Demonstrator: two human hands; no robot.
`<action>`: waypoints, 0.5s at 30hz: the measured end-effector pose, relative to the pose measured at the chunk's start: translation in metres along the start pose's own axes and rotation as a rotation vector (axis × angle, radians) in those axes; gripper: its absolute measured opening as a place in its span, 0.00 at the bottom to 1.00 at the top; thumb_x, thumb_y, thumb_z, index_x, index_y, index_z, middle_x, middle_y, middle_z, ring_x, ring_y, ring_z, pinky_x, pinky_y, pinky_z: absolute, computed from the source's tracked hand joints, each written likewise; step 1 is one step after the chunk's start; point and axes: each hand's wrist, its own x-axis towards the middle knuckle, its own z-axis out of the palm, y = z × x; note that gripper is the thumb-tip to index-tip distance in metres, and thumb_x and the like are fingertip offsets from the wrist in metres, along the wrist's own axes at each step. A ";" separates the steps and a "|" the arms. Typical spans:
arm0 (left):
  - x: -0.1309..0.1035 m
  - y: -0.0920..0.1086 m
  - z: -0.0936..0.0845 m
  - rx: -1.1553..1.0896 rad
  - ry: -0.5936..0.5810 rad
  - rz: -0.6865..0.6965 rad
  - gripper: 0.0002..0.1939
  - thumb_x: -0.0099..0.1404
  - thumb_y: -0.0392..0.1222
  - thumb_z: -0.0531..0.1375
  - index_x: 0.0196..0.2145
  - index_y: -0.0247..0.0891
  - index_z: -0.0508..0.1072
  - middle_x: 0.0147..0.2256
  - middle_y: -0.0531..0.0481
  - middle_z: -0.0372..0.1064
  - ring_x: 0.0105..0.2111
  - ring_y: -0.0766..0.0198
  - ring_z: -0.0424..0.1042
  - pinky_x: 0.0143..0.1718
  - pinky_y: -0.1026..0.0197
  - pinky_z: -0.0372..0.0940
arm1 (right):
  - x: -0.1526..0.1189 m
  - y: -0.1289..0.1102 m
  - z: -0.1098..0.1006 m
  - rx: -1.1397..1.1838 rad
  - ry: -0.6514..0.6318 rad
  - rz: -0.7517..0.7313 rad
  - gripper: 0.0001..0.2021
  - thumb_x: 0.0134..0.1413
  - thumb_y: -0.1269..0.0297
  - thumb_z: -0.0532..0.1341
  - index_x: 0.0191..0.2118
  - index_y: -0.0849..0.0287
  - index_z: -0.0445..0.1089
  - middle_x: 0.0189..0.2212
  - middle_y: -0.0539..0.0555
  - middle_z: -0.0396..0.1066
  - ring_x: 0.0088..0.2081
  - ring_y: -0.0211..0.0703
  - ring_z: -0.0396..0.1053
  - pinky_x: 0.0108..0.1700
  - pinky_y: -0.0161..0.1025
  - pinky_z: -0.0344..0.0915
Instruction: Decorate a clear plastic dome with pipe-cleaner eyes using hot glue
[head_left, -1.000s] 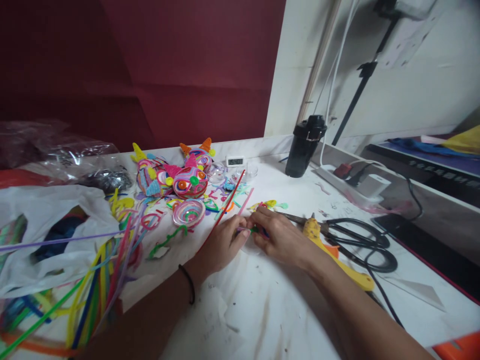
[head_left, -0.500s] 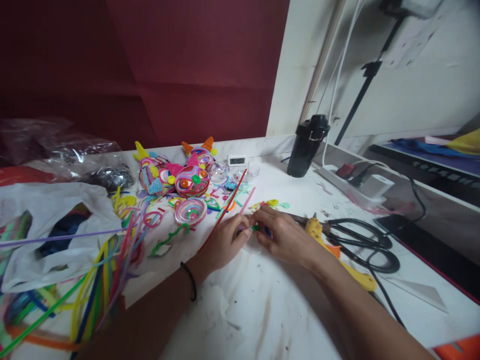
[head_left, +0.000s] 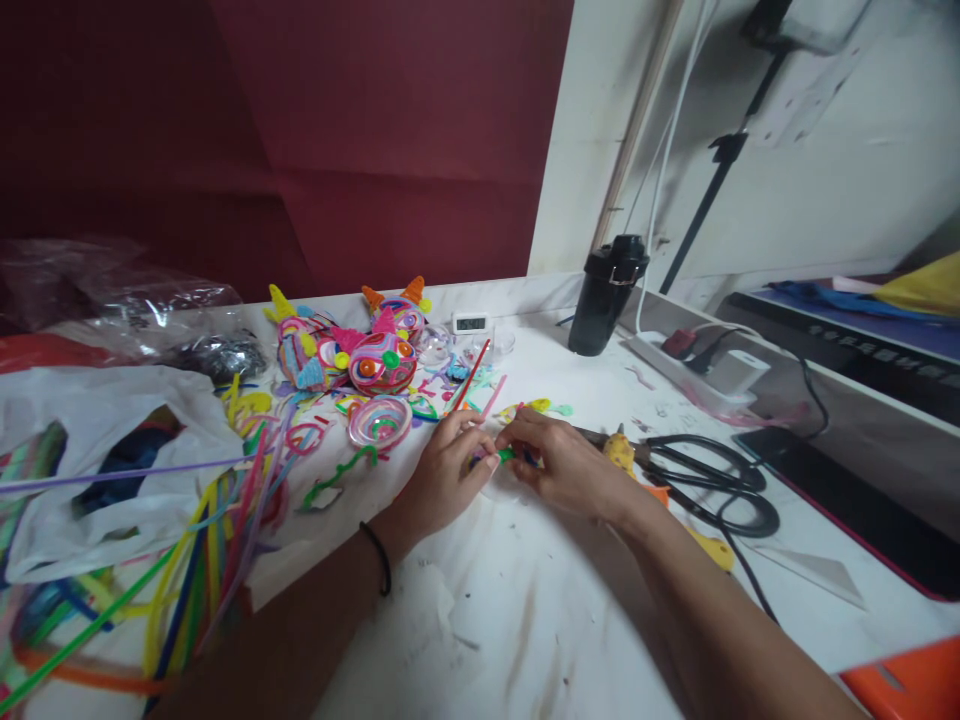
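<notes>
Near the middle of the white table, my left hand (head_left: pixel 448 468) and my right hand (head_left: pixel 559 462) meet at the fingertips. Between them is a small green piece (head_left: pixel 505 455), with bits of purple and blue beside it. Both hands are closed around this small work, and my fingers hide most of it. A clear round dish (head_left: pixel 504 488) shows just under the fingertips. A red stick (head_left: pixel 471 375) slants up behind my left hand, beside a pink strip (head_left: pixel 494 396).
Colourful decorated figures (head_left: pixel 382 362) and a clear bowl (head_left: pixel 380 424) stand behind left. Pipe cleaners (head_left: pixel 180 590) and a white bag (head_left: pixel 45 400) fill the left. Rightward lie black scissors (head_left: pixel 694 455), a yellow-handled tool (head_left: pixel 619 450), a phone (head_left: pixel 847 510) and a black bottle (head_left: pixel 606 295).
The left hand's fingers have spread and shifted slightly over the lower part of the red stick. More of the green piece shows between the fingertips. The camera view has turned slightly.
</notes>
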 end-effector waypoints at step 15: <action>0.000 0.003 -0.001 -0.069 0.015 0.012 0.06 0.63 0.31 0.57 0.33 0.39 0.71 0.32 0.50 0.70 0.34 0.62 0.70 0.37 0.60 0.65 | 0.022 -0.007 -0.018 -0.087 -0.175 0.059 0.13 0.43 0.83 0.59 0.33 0.61 0.74 0.28 0.50 0.70 0.28 0.36 0.64 0.32 0.31 0.57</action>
